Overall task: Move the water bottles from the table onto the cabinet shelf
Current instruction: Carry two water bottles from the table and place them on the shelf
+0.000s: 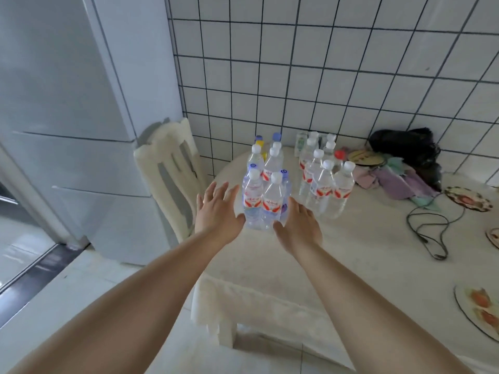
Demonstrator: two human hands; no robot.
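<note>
Two clusters of clear water bottles with white caps and red labels stand on the round white table point(359, 255). The left cluster point(266, 190) is closest to me; the right cluster point(324, 184) stands beside it. My left hand point(216, 211) is open, fingers spread, just left of the nearest bottles. My right hand point(297, 228) is open at the lower right of the same cluster, its fingertips near the bottle bases. Neither hand grips a bottle. No cabinet shelf is in view.
A white fridge point(67, 117) fills the left side, a white chair point(172, 174) stands between it and the table. A black bag point(407, 147), folded cloths point(394, 179), a black cable point(429, 233) and decorated plates point(469, 198) lie on the right. Tiled wall behind.
</note>
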